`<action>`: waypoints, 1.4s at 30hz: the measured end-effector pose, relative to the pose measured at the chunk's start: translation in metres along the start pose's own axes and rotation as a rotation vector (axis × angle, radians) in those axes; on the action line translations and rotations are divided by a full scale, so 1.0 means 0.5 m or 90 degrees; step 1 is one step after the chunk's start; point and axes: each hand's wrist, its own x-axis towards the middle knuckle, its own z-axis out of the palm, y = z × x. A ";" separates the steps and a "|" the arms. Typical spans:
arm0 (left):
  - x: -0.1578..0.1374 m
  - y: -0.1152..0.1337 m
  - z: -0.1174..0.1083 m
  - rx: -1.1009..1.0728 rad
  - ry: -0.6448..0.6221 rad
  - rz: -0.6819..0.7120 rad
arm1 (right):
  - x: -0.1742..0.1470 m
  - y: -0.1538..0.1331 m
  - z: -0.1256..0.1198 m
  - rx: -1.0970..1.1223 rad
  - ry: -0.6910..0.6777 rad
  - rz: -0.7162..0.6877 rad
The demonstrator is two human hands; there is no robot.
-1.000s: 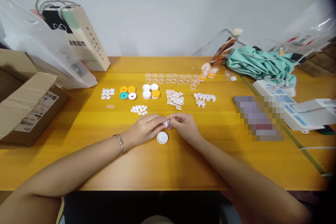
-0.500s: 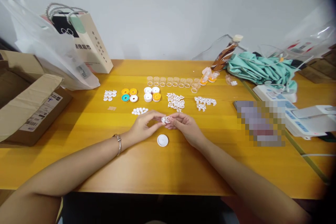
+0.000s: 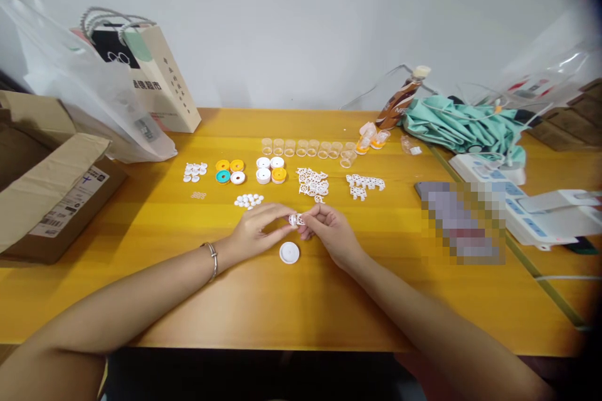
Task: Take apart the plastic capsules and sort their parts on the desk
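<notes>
Between my left hand [image 3: 264,225] and my right hand [image 3: 332,232] is a small white openwork plastic piece [image 3: 296,220], held above the table. The fingertips of both hands pinch it, the left at one end and the right at the other. Its finer details are too small to make out. Just below the hands lies a round white plastic cap [image 3: 289,253], flat on the wood. Beyond my left fingers is a cluster of small white domed pieces [image 3: 249,201]. Past my right fingers lie white openwork wheel-like pieces [image 3: 313,183].
More white cut-out pieces [image 3: 365,184] lie to the right, with clear cups [image 3: 301,148] in a row behind. Coloured round caps [image 3: 222,177] and small white discs [image 3: 194,171] sit left. A cardboard box [image 3: 70,213], a bottle [image 3: 399,100] and a power strip [image 3: 517,210] flank the area.
Both hands keep their pinch on the small white piece, which has tilted slightly. My right fingers have shifted a little around it. The whole view has moved slightly.
</notes>
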 end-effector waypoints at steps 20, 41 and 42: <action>0.006 -0.006 -0.004 -0.019 -0.007 0.010 | 0.124 -0.057 -0.115 -0.316 0.246 -0.301; 0.006 -0.012 -0.006 -0.056 -0.022 -0.020 | 0.149 -0.065 -0.104 -0.456 0.218 -0.256; 0.005 -0.012 -0.005 -0.062 -0.018 -0.025 | 0.130 -0.058 -0.097 -0.423 0.219 -0.271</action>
